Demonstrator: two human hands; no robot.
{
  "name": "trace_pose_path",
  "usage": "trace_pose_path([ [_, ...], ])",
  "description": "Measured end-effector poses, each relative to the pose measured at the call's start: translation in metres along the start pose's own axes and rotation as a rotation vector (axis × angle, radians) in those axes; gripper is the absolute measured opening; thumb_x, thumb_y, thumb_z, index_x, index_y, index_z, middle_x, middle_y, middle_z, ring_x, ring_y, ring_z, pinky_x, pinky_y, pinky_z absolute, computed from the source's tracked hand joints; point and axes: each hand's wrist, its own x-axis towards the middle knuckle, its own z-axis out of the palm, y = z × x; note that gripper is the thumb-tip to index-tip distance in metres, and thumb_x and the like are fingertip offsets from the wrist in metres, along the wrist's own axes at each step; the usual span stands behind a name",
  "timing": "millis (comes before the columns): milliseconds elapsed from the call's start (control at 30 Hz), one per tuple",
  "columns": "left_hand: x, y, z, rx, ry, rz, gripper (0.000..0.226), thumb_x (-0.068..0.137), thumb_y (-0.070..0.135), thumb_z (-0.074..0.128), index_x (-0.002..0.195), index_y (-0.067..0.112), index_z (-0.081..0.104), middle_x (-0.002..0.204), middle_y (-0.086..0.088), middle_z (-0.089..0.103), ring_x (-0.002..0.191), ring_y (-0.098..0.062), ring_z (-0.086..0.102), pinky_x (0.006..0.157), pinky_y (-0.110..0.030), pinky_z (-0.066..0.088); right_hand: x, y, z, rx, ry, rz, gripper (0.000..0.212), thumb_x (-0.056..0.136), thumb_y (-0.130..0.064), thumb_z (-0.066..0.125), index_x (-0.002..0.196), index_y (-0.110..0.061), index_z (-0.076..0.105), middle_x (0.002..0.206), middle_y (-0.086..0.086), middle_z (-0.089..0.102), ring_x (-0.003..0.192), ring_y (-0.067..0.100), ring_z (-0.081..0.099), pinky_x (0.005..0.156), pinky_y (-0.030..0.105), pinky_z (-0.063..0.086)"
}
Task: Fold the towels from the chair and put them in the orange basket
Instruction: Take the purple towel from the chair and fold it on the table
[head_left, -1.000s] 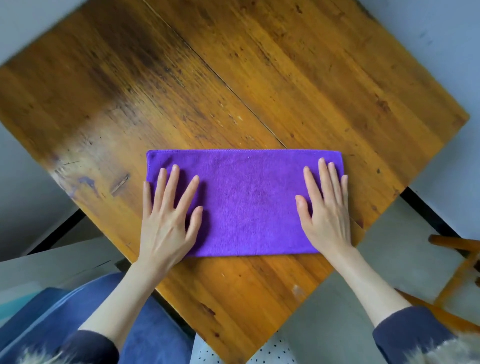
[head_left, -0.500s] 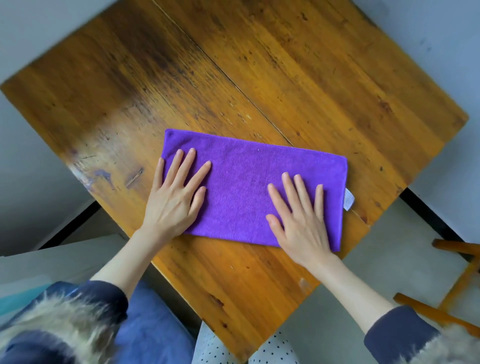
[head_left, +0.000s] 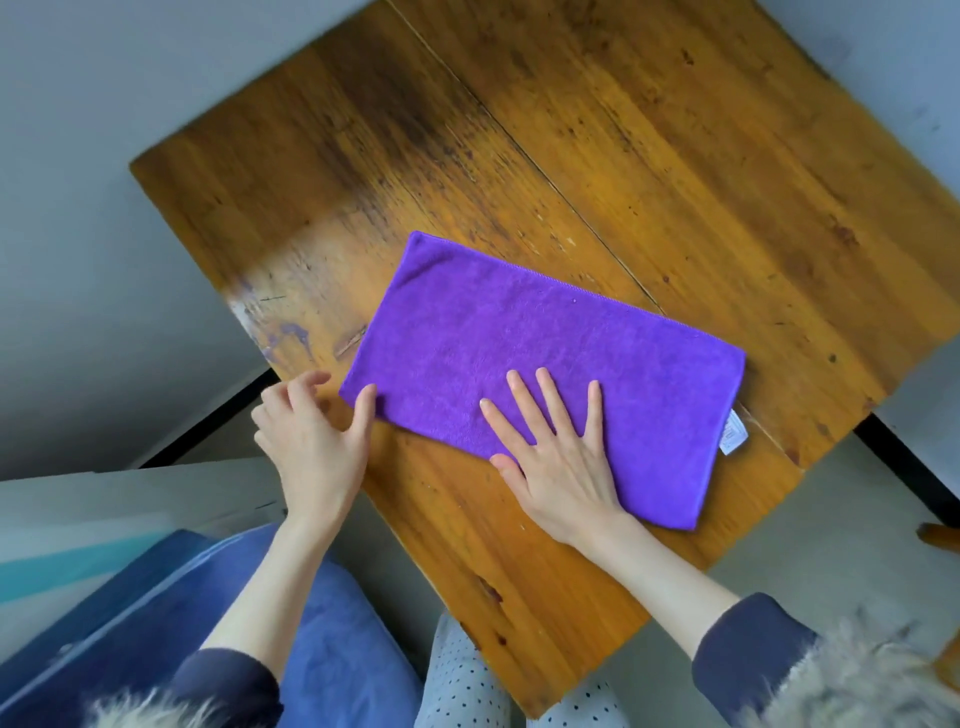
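I press my flat right hand (head_left: 563, 457) on the towel (head_left: 545, 358) mid-frame to anchor it; my left hand (head_left: 311, 436), fingers loosely spread, touches its lower-left corner for folding

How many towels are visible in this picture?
1: the purple towel lies folded on the wooden table, under the right hand. The chair and basket are out of view, so others may exist.
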Motion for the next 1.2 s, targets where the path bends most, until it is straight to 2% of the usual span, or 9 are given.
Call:
trace_pose_path([
  [133, 0.017, 0.002, -0.006, -0.213, -0.006, -0.292, 0.045, 0.081, 0.044, 0.065, 0.106, 0.009, 0.054, 0.11, -0.01, 0.049, 0.114, -0.029, 0.039, 0.098, -0.037, 0.03, 0.014, -0.02, 0.0, 0.004, -0.014, 0.002, 0.058, 0.095, -0.05, 0.018, 0.147, -0.027, 0.014, 0.155, 0.009, 0.019, 0.143, 0.034, 0.014, 0.108, 0.067, 0.01],
  [233, 0.026, -0.004, -0.009, -0.263, -0.01, -0.334, 0.041, 0.079, 0.041, 0.068, 0.101, 0.009, 0.056, 0.095, -0.001, 0.047, 0.112, -0.03, 0.045, 0.101, -0.043, 0.035, 0.021, -0.028, -0.001, 0.008, -0.019, -0.014, 0.058, 0.095, -0.05, 0.018, 0.147, -0.026, 0.013, 0.155, 0.009, 0.02, 0.143, 0.033, 0.014, 0.108, 0.067, 0.011],
  [333, 0.032, -0.014, -0.008, -0.257, -0.029, -0.394, 0.047, 0.075, 0.047, 0.07, 0.099, 0.009, 0.059, 0.107, -0.012, 0.054, 0.11, -0.031, 0.048, 0.1, -0.045, 0.038, 0.02, -0.027, -0.004, 0.036, -0.02, -0.024, 0.055, 0.096, -0.048, 0.017, 0.147, -0.025, 0.018, 0.154, 0.009, 0.023, 0.142, 0.032, 0.017, 0.107, 0.066, 0.014],
  [500, 0.032, -0.021, -0.007, -0.3, -0.081, -0.499, 0.06, 0.067, 0.061, 0.065, 0.087, 0.004, 0.064, 0.096, -0.018, 0.064, 0.096, -0.031, 0.059, 0.087, -0.041, 0.047, -0.002, -0.013, -0.006, 0.057, -0.031, 0.001, 0.052, 0.099, -0.043, 0.013, 0.146, -0.024, 0.024, 0.152, 0.01, 0.027, 0.141, 0.03, 0.021, 0.108, 0.064, 0.018],
  [667, 0.027, -0.016, -0.019, -0.345, -0.116, -0.541, 0.045, 0.079, 0.043, 0.066, 0.073, -0.001, 0.061, 0.077, -0.025, 0.059, 0.085, -0.042, 0.052, 0.072, -0.042, 0.045, -0.015, -0.01, -0.006, 0.056, -0.044, -0.023, 0.051, 0.099, -0.042, 0.014, 0.145, -0.025, 0.026, 0.152, 0.009, 0.026, 0.142, 0.029, 0.02, 0.107, 0.064, 0.015],
  [733, 0.024, -0.014, -0.026, -0.356, -0.135, -0.563, 0.037, 0.082, 0.038, 0.064, 0.062, 0.009, 0.055, 0.062, -0.01, 0.049, 0.074, -0.028, 0.046, 0.064, -0.034, 0.037, -0.012, -0.013, -0.006, 0.059, -0.036, -0.034, 0.051, 0.098, -0.042, 0.016, 0.145, -0.025, 0.028, 0.152, 0.009, 0.028, 0.141, 0.029, 0.021, 0.107, 0.065, 0.017],
  [800, 0.027, -0.015, -0.031, -0.367, -0.11, -0.582, 0.032, 0.082, 0.033, 0.066, 0.059, 0.013, 0.055, 0.073, -0.003, 0.055, 0.08, -0.02, 0.048, 0.07, -0.027, 0.036, -0.007, -0.017, -0.007, 0.052, -0.035, -0.044, 0.051, 0.098, -0.043, 0.015, 0.144, -0.025, 0.03, 0.151, 0.009, 0.03, 0.141, 0.03, 0.023, 0.107, 0.064, 0.021],
  [1100, 0.026, 0.034, -0.049, -0.641, -0.075, -0.348, 0.018, 0.09, 0.026, 0.052, 0.075, 0.021, 0.042, 0.076, 0.006, 0.042, 0.065, -0.007, 0.04, 0.061, -0.021, 0.034, 0.0, -0.021, -0.006, 0.091, -0.058, -0.068, 0.053, 0.096, -0.046, 0.017, 0.141, -0.026, 0.038, 0.149, 0.007, 0.034, 0.139, 0.028, 0.027, 0.108, 0.061, 0.019],
  [1200, 0.012, 0.068, -0.056, -0.702, -0.074, -0.182, 0.021, 0.093, 0.024, 0.049, 0.076, 0.021, 0.038, 0.074, 0.007, 0.037, 0.058, 0.001, 0.036, 0.056, -0.014, 0.033, 0.001, -0.015, -0.02, 0.502, 0.042, 0.02, 0.051, 0.097, -0.044, 0.022, 0.134, -0.021, 0.05, 0.148, -0.001, 0.034, 0.138, 0.01, 0.026, 0.116, 0.041, 0.014],
])
